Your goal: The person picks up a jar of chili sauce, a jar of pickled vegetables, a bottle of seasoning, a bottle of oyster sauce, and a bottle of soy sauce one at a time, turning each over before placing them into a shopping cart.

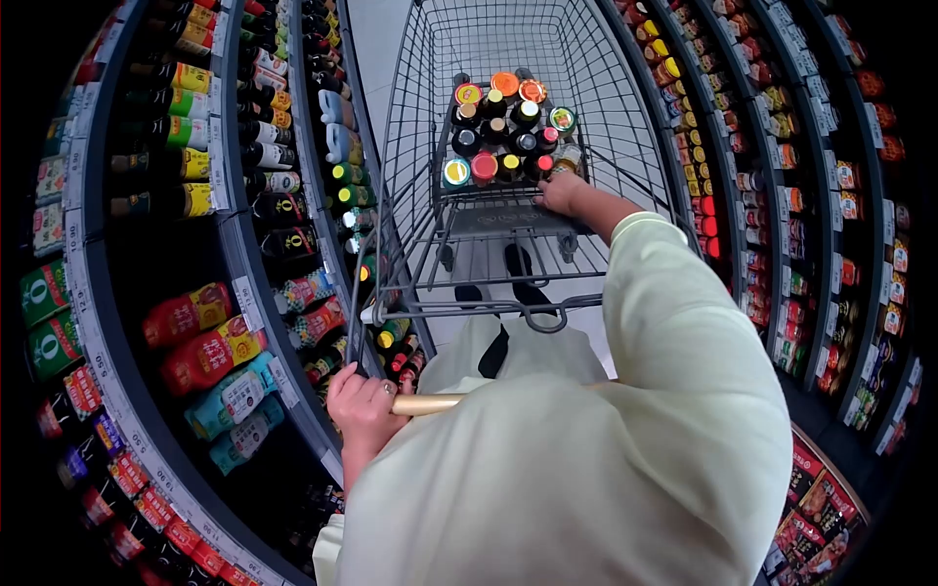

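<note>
My left hand [360, 415] is wrapped round the tan handle bar [428, 403] of a grey wire shopping cart [625, 107]. Inside the cart, my right hand [565, 193] reaches down with curled fingers at a glass jar [568, 159], at the near right corner of a tight group of bottles and jars. The fingers partly cover this jar. Dark bottles with black, yellow and red caps stand upright in the group, among them a red-capped one [544, 168]. Jars with a red lid [484, 168], an orange lid [504, 84] and a green-rimmed lid [562, 120] stand there too.
Shelves of bottles [186, 132] and red pouches [213, 352] line the left side, close to the cart. More shelves with jars [699, 161] run along the right. The cart's fold-up child seat [498, 220] lies between me and the bottles. Pale floor tiles [376, 39] show ahead.
</note>
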`<action>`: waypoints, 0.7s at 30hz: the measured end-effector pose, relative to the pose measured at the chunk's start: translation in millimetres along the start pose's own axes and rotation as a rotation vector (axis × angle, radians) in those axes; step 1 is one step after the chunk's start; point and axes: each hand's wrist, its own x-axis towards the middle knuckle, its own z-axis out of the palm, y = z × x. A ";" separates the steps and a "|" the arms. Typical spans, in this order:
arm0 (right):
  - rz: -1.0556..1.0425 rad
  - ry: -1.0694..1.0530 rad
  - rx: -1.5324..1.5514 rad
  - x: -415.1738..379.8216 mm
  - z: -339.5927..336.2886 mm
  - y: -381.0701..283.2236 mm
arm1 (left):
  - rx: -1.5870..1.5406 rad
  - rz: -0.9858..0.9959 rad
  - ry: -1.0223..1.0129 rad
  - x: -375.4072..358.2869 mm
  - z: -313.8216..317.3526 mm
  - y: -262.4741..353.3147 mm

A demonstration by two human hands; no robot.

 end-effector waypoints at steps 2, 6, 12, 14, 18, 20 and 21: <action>0.237 -0.075 0.287 9.4 18.2 3.0 | -0.011 0.000 0.011 0.2 1.2 -0.2; 0.365 -0.052 0.537 -11.3 -13.1 0.0 | -0.032 0.020 -0.029 2.8 -1.9 -2.7; 0.514 0.000 0.576 -43.7 -10.0 42.8 | -0.051 0.017 -0.043 4.5 -1.4 -5.0; 0.383 0.036 0.369 -65.8 -29.2 56.1 | -0.056 0.013 -0.052 4.4 -1.5 -5.2; 0.473 0.161 0.402 -78.9 -21.7 71.7 | -0.047 0.004 -0.017 9.3 -1.6 -2.2; 0.489 0.183 0.427 -78.2 -9.4 67.4 | -0.043 -0.002 -0.020 10.5 -1.8 -0.9; 0.508 0.210 0.453 -77.6 -4.7 64.4 | -0.036 -0.004 -0.021 11.4 -1.5 -0.9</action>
